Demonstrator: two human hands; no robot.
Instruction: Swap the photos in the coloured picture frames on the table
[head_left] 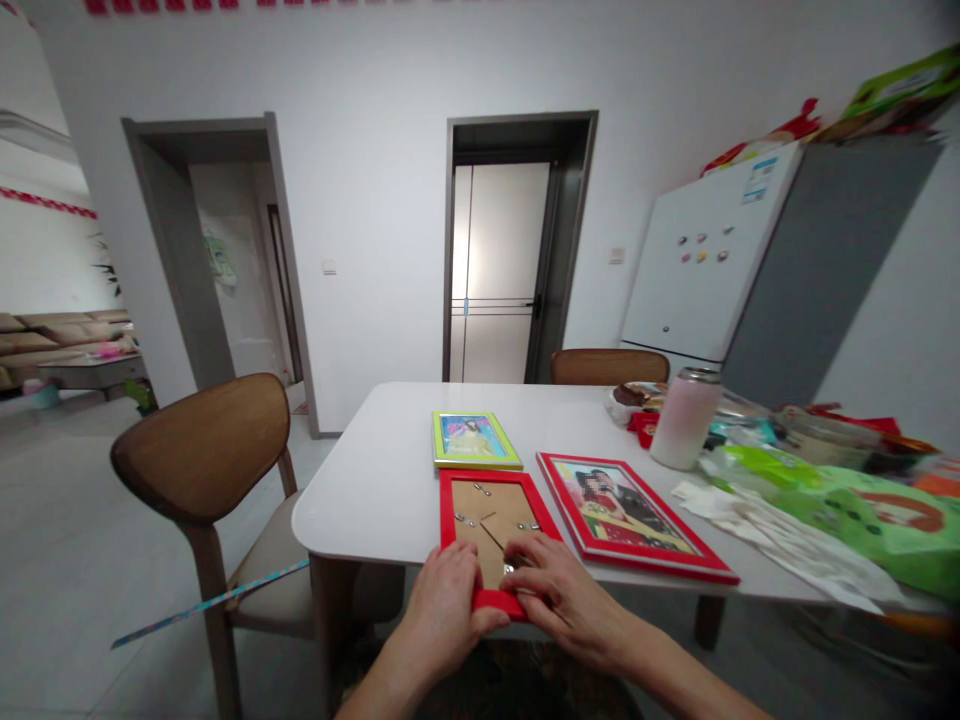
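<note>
A red picture frame (pixel 502 500) lies face down at the table's near edge, its brown backing board and several small metal clips showing. My left hand (pixel 446 602) grips its near left corner, fingers over the rim and thumb along the near edge. My right hand (pixel 566 592) is bent over the near right part, its fingertips closed at a metal clip (pixel 509 569). Beyond it sits a lime-green picture frame (pixel 472 438) with a picture of a figure in a yellow dress. On the right, a larger red picture frame (pixel 630 508) holds a photo of two people.
A pink-and-white bottle (pixel 684 420) stands at the right, near white cloth gloves (pixel 780 540) and a green plastic bag (pixel 847 510). One wooden chair (pixel 214 440) is left of the white table (pixel 375 470), with a patterned strip (pixel 217 600) across it; another chair (pixel 609 366) stands behind.
</note>
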